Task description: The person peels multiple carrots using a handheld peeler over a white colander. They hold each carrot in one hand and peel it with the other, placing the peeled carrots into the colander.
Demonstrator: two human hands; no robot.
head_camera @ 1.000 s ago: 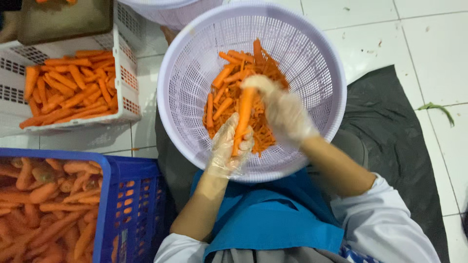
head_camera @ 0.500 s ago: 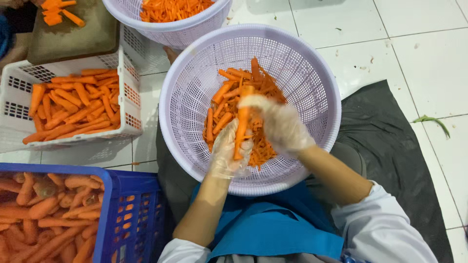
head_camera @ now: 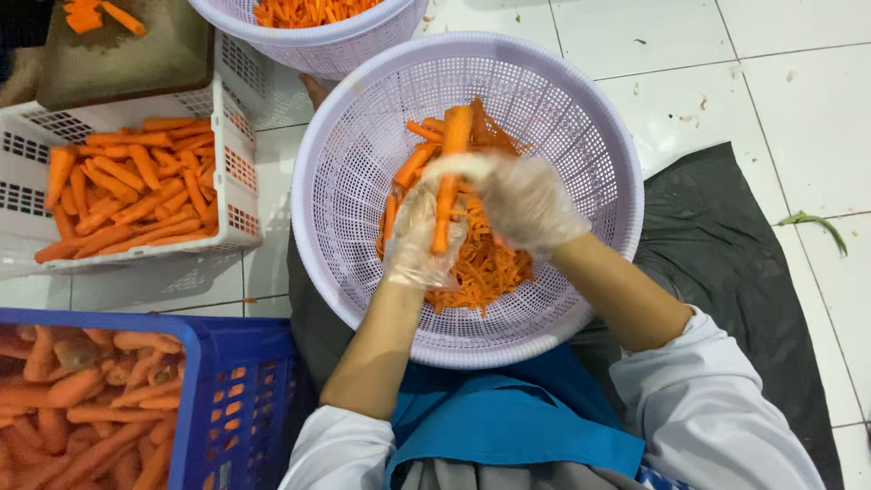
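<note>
Head view looks straight down on our two gloved hands over a lilac perforated basket [head_camera: 581, 299] that sits in our lap. Our left hand [head_camera: 419, 240] has its grip wrapped around the lower end of a long peeled carrot [head_camera: 448, 186], which it holds nearly upright. Our right hand [head_camera: 522, 201] closes over the carrot's middle from the right; something pale shows at its fingertips, perhaps a peeler, though the blur and the clear glove keep us from telling. Beneath both hands lies a heap of orange peelings [head_camera: 485, 263], with a few whole carrots beside it inside the basket.

To the left a white crate [head_camera: 231, 159] holds peeled carrots laid side by side. Nearer to us, at the lower left, a blue crate [head_camera: 231, 399] holds rougher, unpeeled carrots. A second lilac basket [head_camera: 318, 45] with cut carrot pieces stands beyond the first, touching its rim. A dark mat [head_camera: 735, 263] lies on the white tiled floor [head_camera: 798, 100] at our right.
</note>
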